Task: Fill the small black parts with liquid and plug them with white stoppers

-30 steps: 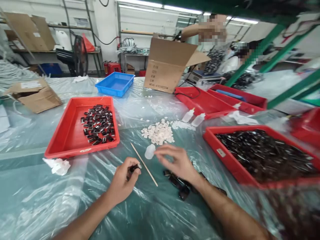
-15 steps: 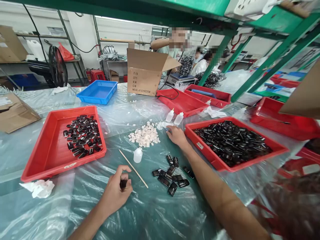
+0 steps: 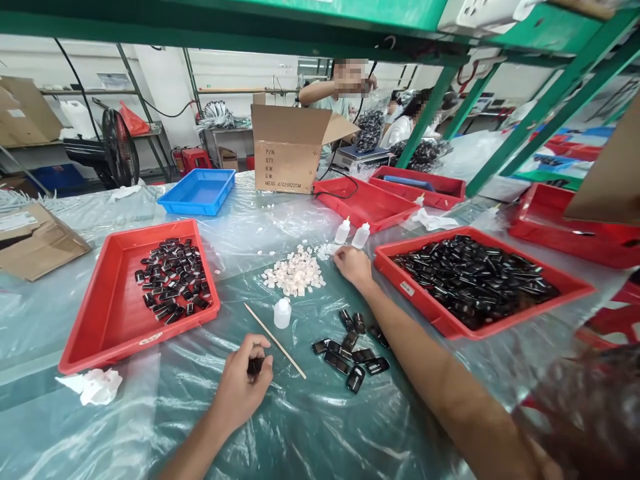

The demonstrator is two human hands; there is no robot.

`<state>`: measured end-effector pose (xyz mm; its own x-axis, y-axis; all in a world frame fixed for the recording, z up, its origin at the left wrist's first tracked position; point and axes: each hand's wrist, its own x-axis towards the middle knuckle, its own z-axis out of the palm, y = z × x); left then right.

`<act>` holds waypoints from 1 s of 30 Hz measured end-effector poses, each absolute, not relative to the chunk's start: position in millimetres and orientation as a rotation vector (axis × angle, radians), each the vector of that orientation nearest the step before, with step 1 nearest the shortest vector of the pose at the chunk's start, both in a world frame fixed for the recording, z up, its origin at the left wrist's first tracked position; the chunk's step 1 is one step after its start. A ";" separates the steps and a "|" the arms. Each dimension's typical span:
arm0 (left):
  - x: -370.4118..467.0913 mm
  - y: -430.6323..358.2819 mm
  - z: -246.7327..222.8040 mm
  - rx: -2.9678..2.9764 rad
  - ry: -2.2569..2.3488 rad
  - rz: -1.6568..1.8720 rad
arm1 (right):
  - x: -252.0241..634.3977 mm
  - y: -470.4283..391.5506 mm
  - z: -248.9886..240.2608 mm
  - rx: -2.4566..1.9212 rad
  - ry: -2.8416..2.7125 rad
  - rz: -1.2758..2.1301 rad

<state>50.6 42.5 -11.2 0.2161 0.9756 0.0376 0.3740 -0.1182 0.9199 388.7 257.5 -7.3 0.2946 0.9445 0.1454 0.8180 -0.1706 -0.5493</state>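
Note:
My left hand (image 3: 245, 387) is closed around a small black part (image 3: 255, 365) just above the plastic-covered table. My right hand (image 3: 353, 265) reaches forward to the edge of a pile of small white pieces (image 3: 296, 274), fingers down on the scattered ones; I cannot tell if it holds any. A thin wooden stick (image 3: 275, 340) and a small white bottle (image 3: 283, 313) lie between my hands. Several loose black parts (image 3: 350, 350) sit beside my right forearm.
A red tray (image 3: 103, 313) with several black parts stands at the left, a fuller red tray (image 3: 425, 303) at the right. Two dropper bottles (image 3: 351, 233), a blue tray (image 3: 197, 193), a cardboard box (image 3: 287, 157) and people stand farther back. A crumpled tissue (image 3: 93, 385) lies near left.
My right hand has left the small white bottle and reached forward to the white pieces. The view has tilted up and shifted. My left hand keeps its black part.

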 end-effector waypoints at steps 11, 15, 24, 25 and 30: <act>48.9 40.0 -13.4 1.532 1.309 0.915 | 347.3 184.9 39.0 -1.315 -1.449 0.855; 46.9 40.2 -13.7 1.540 1.294 0.924 | 312.6 140.6 59.6 -1.019 -1.498 0.990; 41.9 38.0 -13.3 1.613 1.290 0.995 | 268.1 75.4 50.5 -0.710 -1.663 1.297; 42.1 37.0 -13.4 1.616 1.279 1.002 | 266.3 74.4 49.1 -0.733 -1.658 1.349; 43.8 31.6 -14.1 1.667 1.224 1.008 | 263.9 74.6 50.2 -0.845 -1.654 1.528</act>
<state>43.8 31.6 -14.1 0.2084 0.9690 0.1327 0.3158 -0.1951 0.9286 263.9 74.6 50.2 -0.5258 0.8474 0.0737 -0.0065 0.0826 -0.9966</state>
